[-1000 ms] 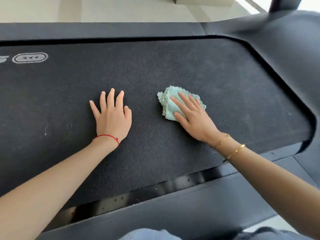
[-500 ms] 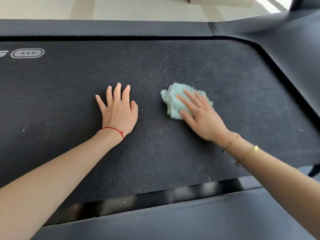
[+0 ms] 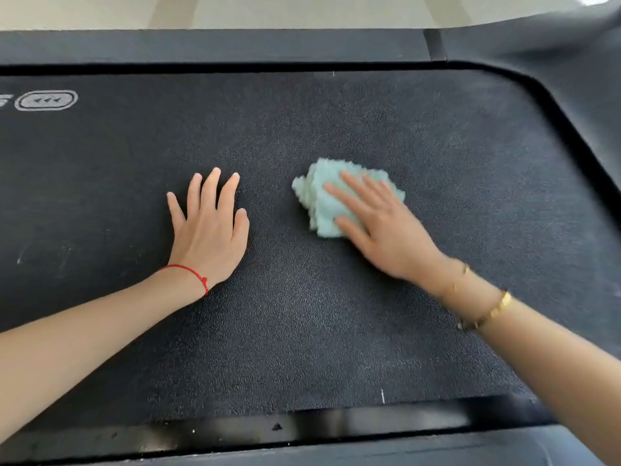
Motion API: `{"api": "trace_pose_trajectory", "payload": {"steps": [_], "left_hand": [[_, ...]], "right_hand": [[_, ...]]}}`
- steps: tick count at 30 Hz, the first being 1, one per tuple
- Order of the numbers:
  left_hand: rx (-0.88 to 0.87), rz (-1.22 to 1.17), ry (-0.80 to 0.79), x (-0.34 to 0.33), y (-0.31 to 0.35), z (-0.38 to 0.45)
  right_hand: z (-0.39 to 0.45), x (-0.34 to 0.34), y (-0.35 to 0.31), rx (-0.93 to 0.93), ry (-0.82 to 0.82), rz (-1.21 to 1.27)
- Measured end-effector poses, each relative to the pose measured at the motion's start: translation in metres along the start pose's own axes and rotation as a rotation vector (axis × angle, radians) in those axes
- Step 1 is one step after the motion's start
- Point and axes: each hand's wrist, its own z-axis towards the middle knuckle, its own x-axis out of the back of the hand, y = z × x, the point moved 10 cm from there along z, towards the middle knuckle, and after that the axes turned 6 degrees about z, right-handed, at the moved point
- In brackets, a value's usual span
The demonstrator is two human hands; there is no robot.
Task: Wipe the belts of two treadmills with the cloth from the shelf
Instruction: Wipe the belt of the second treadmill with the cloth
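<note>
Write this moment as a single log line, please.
step: wiping treadmill belt | right hand: pressing light green cloth, fingers straight | left hand: flat on belt

One camera sits on the person's head. It looks forward and down, from close up, at the dark treadmill belt [image 3: 302,314], with pale floor [image 3: 302,10] at the top.

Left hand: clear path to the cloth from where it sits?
Probably yes. The left hand lies flat on the belt beside the cloth, with bare belt between; only the right hand pressing on the cloth covers part of it.
</note>
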Motion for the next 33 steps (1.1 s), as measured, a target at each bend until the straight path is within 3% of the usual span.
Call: {"api": "trace_pose_trajectory", "payload": {"steps": [3, 6, 8, 11, 13, 15, 20, 23, 25, 29, 33], "left_hand": [[0.021, -0.013, -0.028, -0.001, 0.002, 0.007], [0.036, -0.02, -0.038, -0.002, 0.008, 0.017], [0.054, -0.023, -0.037, -0.003, 0.012, 0.021], [0.078, -0.005, -0.012, -0.005, 0.016, 0.022], [0.075, 0.006, 0.003, -0.005, 0.016, 0.02], [0.078, 0.008, 0.015, -0.004, 0.018, 0.02], [0.076, 0.013, 0.026, -0.003, 0.022, 0.022], [0.074, 0.026, 0.031, -0.004, 0.021, 0.022], [0.068, 0.034, 0.031, -0.005, 0.021, 0.023], [0.065, 0.037, 0.038, -0.005, 0.022, 0.023], [0.063, 0.042, 0.035, -0.005, 0.021, 0.023]], "right_hand": [[0.062, 0.012, 0.059, -0.21, 0.055, -0.027], [0.106, 0.008, 0.071, -0.377, 0.105, -0.056], [0.112, -0.001, 0.047, -0.32, 0.121, -0.042], [0.08, -0.012, 0.004, -0.07, 0.036, 0.013], [0.057, -0.007, 0.006, 0.006, -0.012, 0.024], [0.057, 0.008, 0.034, -0.031, 0.015, 0.016], [0.135, 0.034, 0.123, -0.338, 0.091, -0.048], [0.192, 0.027, 0.127, -0.409, 0.08, -0.072], [0.219, 0.011, 0.099, -0.36, 0.05, -0.093], [0.213, -0.024, 0.015, -0.07, -0.033, -0.074], [0.167, -0.018, 0.017, 0.076, -0.063, -0.016]]}}
